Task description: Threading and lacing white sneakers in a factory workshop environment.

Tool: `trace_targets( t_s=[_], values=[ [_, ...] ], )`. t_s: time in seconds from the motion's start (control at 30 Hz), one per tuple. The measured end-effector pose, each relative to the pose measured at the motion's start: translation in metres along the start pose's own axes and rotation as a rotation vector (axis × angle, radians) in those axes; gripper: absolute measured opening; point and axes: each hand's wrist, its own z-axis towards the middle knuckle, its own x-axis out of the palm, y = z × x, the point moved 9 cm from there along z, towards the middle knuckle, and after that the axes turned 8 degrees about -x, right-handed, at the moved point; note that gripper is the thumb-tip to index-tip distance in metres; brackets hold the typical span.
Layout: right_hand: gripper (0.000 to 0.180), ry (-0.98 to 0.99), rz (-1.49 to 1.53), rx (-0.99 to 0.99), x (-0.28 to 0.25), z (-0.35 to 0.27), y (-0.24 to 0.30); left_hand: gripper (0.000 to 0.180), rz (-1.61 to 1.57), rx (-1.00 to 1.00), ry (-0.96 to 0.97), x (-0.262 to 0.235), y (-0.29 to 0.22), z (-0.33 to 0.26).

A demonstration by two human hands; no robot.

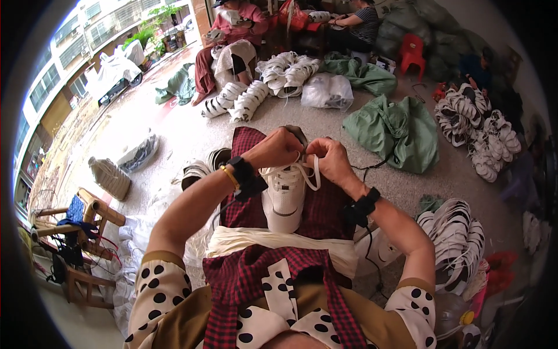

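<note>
A white sneaker (283, 203) lies on my lap over a red-and-black checked apron (229, 294), its toe pointing toward me. White shoelace (317, 174) runs through its eyelets, and a loose loop hangs on the right side. My left hand (275, 147) is closed at the upper left of the shoe opening, pinching the lace. Close beside it, my right hand (330, 161) also pinches the lace, with the loop below its fingers. The fingertips partly hide where the lace is gripped. Dark bands with small devices sit on both wrists.
Bundled white shoe pieces lie at right (456, 244), far right (465, 116) and ahead (288, 72). A green sack (395, 134) rests ahead right. A bamboo chair (87, 224) stands at left. Seated people work beyond, near a red stool (411, 53).
</note>
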Motion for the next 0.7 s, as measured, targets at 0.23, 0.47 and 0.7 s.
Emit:
trace_targets(
  t_s=[0.23, 0.47, 0.7],
  values=[
    [0.016, 0.116, 0.22, 0.078, 0.001, -0.005, 0.006, 0.014, 0.349, -0.03, 0.016, -0.015, 0.01, -0.001],
    [0.019, 0.23, 0.121, -0.062, 0.008, -0.005, 0.03, 0.017, 0.323, -0.137, -0.288, -0.12, 0.067, -0.07],
    [0.013, 0.226, 0.026, -0.06, 0.0, 0.019, 0.062, 0.025, -0.184, -0.209, -0.353, -0.088, 0.038, -0.112]
  ],
)
